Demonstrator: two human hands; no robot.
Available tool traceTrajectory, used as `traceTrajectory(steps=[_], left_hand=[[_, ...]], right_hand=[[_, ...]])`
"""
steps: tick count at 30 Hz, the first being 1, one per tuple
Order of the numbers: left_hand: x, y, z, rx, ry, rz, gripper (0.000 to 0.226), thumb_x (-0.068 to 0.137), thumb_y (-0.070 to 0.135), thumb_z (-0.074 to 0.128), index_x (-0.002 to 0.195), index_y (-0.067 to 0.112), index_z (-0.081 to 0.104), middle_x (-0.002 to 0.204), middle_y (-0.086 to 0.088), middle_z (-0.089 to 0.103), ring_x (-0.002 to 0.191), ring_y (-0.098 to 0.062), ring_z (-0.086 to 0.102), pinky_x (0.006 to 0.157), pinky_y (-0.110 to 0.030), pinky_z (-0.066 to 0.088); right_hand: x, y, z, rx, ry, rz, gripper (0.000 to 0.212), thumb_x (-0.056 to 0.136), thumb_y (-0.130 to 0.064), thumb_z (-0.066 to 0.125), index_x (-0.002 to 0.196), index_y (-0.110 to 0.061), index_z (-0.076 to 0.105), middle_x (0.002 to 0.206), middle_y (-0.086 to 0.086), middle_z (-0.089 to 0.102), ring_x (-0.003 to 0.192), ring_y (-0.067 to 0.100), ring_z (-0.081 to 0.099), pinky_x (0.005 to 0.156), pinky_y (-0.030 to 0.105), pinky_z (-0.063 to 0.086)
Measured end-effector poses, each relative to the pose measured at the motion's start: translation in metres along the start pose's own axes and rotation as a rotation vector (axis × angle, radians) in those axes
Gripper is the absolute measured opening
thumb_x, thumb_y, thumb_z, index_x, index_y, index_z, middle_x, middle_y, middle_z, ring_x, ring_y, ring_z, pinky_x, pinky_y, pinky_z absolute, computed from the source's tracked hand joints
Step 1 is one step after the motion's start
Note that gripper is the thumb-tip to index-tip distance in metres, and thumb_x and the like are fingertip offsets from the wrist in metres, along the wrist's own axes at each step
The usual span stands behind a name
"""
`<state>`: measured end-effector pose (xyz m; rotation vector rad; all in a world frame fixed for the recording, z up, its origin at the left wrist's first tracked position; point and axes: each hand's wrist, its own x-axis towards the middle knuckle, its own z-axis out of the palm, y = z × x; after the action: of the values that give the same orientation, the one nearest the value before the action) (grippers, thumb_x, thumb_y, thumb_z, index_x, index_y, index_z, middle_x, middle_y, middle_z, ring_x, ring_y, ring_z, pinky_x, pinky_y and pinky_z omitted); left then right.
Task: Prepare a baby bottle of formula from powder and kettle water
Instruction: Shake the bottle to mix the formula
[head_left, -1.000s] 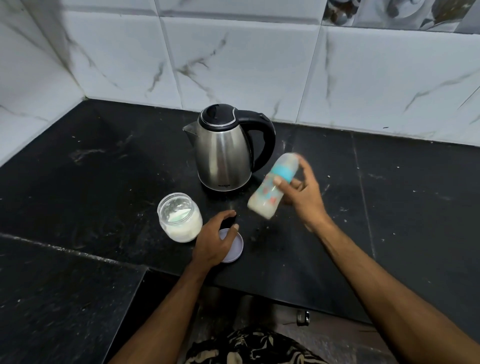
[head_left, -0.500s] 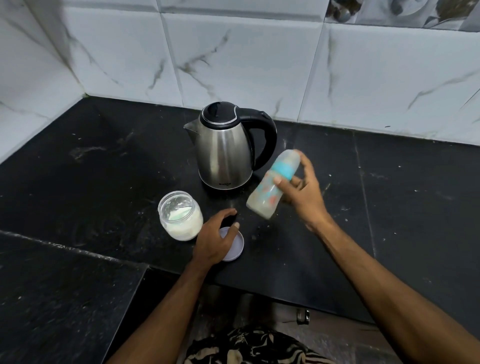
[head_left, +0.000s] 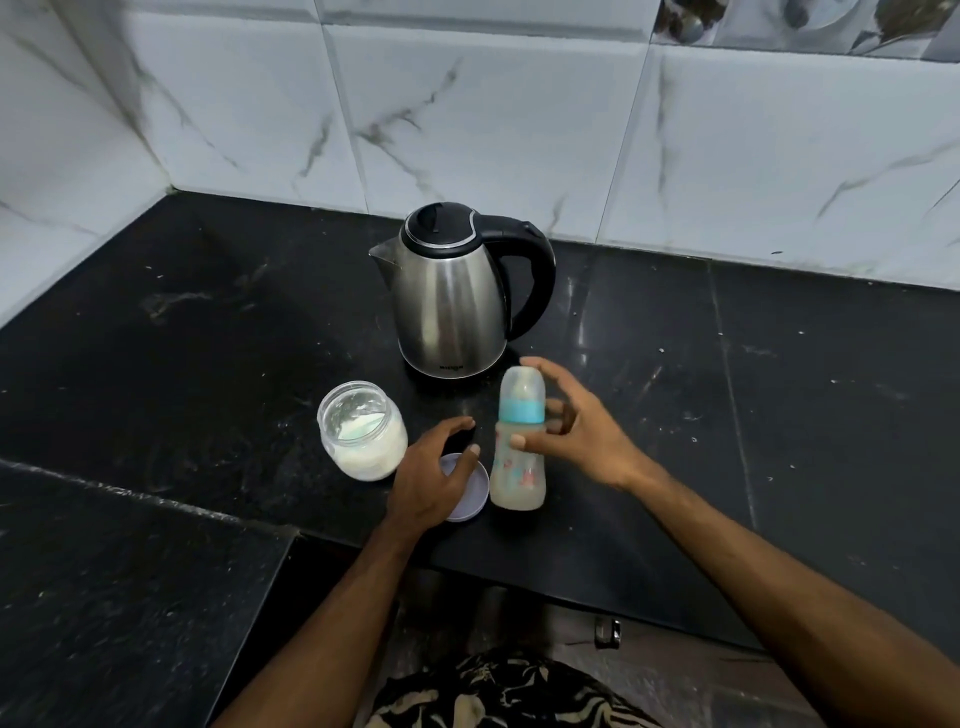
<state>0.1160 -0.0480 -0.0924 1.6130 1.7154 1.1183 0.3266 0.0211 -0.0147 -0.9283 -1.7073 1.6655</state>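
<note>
Baby bottle (head_left: 518, 447) upright on black counter (head_left: 779, 415), just in front of kettle (head_left: 452, 296), cloudy liquid inside, blue collar and cap on. Right hand (head_left: 576, 431) around bottle: thumb on front, fingers spread and loose, so grip light or letting go, cannot tell which. Left of bottle, purple lid (head_left: 467, 488) lies flat; left hand (head_left: 431, 473) rests on it, fingers relaxed. Further left, open powder jar (head_left: 362, 428). Risk: narrow bottle tips if right hand brushes it; left arm could knock open jar and spill powder.
</note>
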Motion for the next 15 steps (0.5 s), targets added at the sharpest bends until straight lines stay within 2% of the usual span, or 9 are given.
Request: traceTrajectory(steps=[1, 3, 6, 10, 15], left_hand=[[0.0, 0.0, 0.0, 0.003, -0.003, -0.001, 0.038, 0.091, 0.032, 0.06, 0.124, 0.015, 0.062, 0.124, 0.006, 0.065, 0.116, -0.007, 0.059, 0.101, -0.023, 0.044], [0.0, 0.0, 0.001, -0.005, -0.002, -0.006, 0.038, 0.091, 0.032, 0.06, 0.124, 0.014, 0.063, 0.124, 0.006, 0.066, 0.117, -0.007, 0.059, 0.101, -0.021, 0.043], [0.0, -0.001, 0.001, 0.002, -0.002, -0.009, 0.035, 0.092, 0.028, 0.062, 0.125, 0.015, 0.062, 0.125, 0.008, 0.066, 0.117, -0.004, 0.058, 0.101, -0.015, 0.04], [0.0, -0.002, 0.0, 0.004, -0.007, -0.008, 0.035, 0.094, 0.026, 0.062, 0.127, 0.015, 0.062, 0.126, 0.007, 0.065, 0.118, -0.005, 0.058, 0.103, -0.021, 0.043], [0.0, -0.002, 0.001, 0.007, -0.009, -0.01, 0.037, 0.093, 0.031, 0.06, 0.126, 0.016, 0.062, 0.127, 0.007, 0.065, 0.118, -0.005, 0.058, 0.104, -0.024, 0.044]], right_hand=[[0.0, 0.002, 0.001, 0.001, 0.002, 0.006, 0.082, 0.075, -0.008, 0.081, 0.141, -0.031, 0.038, 0.117, 0.014, 0.068, 0.102, 0.027, 0.071, 0.084, 0.042, 0.06], [0.005, -0.004, -0.003, 0.065, 0.126, -0.003, 0.081, 0.075, -0.009, 0.08, 0.141, -0.029, 0.038, 0.118, 0.013, 0.068, 0.103, 0.027, 0.071, 0.086, 0.047, 0.059], [0.012, -0.013, -0.012, 0.204, 0.252, -0.032, 0.079, 0.073, -0.017, 0.079, 0.138, -0.036, 0.039, 0.112, 0.006, 0.072, 0.104, 0.026, 0.07, 0.079, 0.042, 0.061], [0.016, -0.02, -0.02, 0.36, 0.279, -0.046, 0.076, 0.076, -0.013, 0.074, 0.139, -0.038, 0.039, 0.112, 0.009, 0.072, 0.105, 0.028, 0.07, 0.074, 0.04, 0.06], [0.016, -0.02, -0.02, 0.38, 0.25, -0.064, 0.075, 0.077, -0.01, 0.073, 0.137, -0.038, 0.039, 0.112, 0.008, 0.073, 0.106, 0.028, 0.07, 0.075, 0.041, 0.06]])
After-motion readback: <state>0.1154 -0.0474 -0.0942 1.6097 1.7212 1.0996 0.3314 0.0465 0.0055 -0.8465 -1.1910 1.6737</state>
